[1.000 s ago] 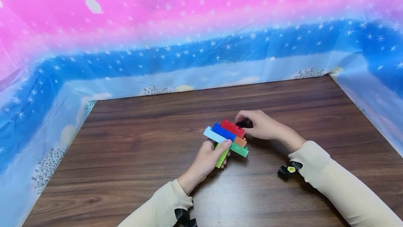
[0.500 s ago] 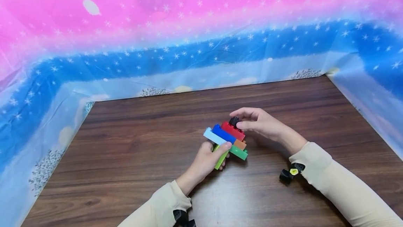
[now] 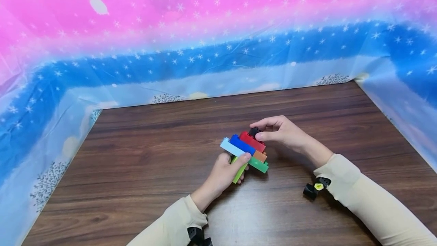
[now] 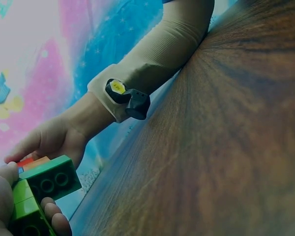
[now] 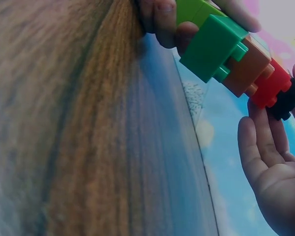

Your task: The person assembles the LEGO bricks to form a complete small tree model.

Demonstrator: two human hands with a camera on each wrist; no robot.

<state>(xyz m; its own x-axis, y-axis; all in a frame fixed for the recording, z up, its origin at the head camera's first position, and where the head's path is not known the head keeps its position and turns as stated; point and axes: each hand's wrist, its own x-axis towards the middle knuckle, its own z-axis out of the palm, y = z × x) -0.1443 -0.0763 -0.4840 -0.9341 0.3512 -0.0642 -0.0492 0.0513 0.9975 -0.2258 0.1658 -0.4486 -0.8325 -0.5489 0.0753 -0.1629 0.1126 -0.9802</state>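
Observation:
My left hand (image 3: 222, 174) grips the lime-green bricks (image 3: 240, 173) at the base of a toy-brick build, its thumb across the front. Above them are a green brick (image 3: 259, 165) and a light blue brick (image 3: 231, 147) side by side, then a blue brick (image 3: 241, 144) beside an orange one (image 5: 247, 66). A red brick (image 3: 252, 142) comes after these. At the far end, a black brick (image 5: 286, 100) meets the red brick's studs, pinched between the thumb and fingers of my right hand (image 3: 288, 134). Green studs show in the right wrist view.
The build is held over a dark wood-grain table (image 3: 153, 162). A pink and blue snowflake-patterned cloth (image 3: 205, 60) hangs along the back and sides. Black wrist cameras (image 3: 315, 189) are strapped at both cream sleeves.
My right hand has moved a little left and up, bringing the black brick from beside the red brick onto its studded side. The left hand keeps its grip, almost still.

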